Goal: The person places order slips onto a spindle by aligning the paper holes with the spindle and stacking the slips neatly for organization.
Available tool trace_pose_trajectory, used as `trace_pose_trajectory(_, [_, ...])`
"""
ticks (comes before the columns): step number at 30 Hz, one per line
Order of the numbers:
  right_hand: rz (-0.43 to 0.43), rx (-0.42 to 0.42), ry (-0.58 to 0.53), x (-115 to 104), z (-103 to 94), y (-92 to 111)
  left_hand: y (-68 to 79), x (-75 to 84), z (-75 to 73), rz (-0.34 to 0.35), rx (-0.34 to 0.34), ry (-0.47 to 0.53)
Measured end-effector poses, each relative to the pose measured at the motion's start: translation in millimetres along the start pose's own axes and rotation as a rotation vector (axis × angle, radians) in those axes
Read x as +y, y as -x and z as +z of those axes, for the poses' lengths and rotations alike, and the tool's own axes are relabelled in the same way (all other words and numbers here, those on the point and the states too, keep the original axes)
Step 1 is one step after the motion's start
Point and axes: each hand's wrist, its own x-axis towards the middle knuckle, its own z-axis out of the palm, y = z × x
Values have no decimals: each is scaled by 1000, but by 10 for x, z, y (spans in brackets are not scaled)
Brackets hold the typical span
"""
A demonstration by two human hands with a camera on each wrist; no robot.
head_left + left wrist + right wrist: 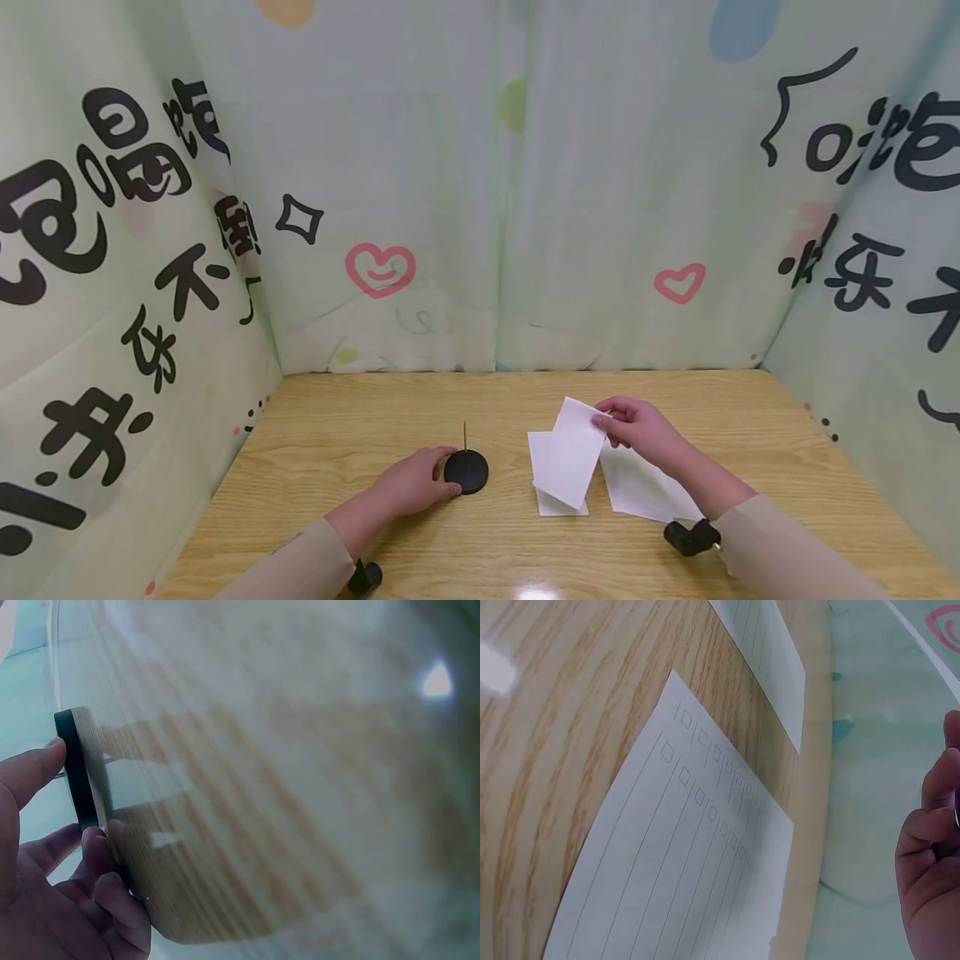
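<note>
A black round base with a thin upright spike, a paper spike (466,473), stands on the wooden table. My left hand (412,483) holds this base by its edge, thumb on the near side and fingers on the far side. In the left wrist view the base (77,772) shows edge-on between thumb and fingers. To the right, my right hand (641,432) pinches a white sheet (576,450) at its upper right corner, raised over another sheet (541,454). A further sheet (647,487) lies under the right forearm.
The right wrist view shows the sheet (682,847) on the table printed with lines and small checkboxes, and a second lined sheet (769,660) beyond it. Pale printed curtains (420,167) enclose the table (352,417) at the back and both sides.
</note>
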Motion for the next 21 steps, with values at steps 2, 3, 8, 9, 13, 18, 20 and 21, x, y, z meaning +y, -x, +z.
trace_pose_trajectory(2, [-5, -3, 10, -20, 7, 9, -1, -5, 9, 1, 0, -1])
trace_pose_trajectory(3, [-2, -3, 13, -28, 11, 11, -4, -8, 11, 1, 1, -2])
trace_pose_trajectory(8, [-11, -1, 21, -64, 10, 13, -16, -10, 9, -2, 6, -21])
trace_pose_trajectory(9, [-15, -2, 19, -72, 7, 14, -15, -4, 5, -5, 4, -19])
trace_pose_trajectory(13, [-16, 2, 1, -97, 5, 22, 3, 18, -11, 1, -5, -12])
trace_pose_trajectory(18, [-34, 7, -19, -118, 21, 27, 15, 32, -17, 3, -7, -13])
trace_pose_trajectory(20, [-41, 6, -27, -130, 28, 30, 13, 39, -19, 2, -6, -14])
trace_pose_trajectory(21, [-42, 6, -32, -140, 31, 34, 11, 43, -21, 3, -5, -14])
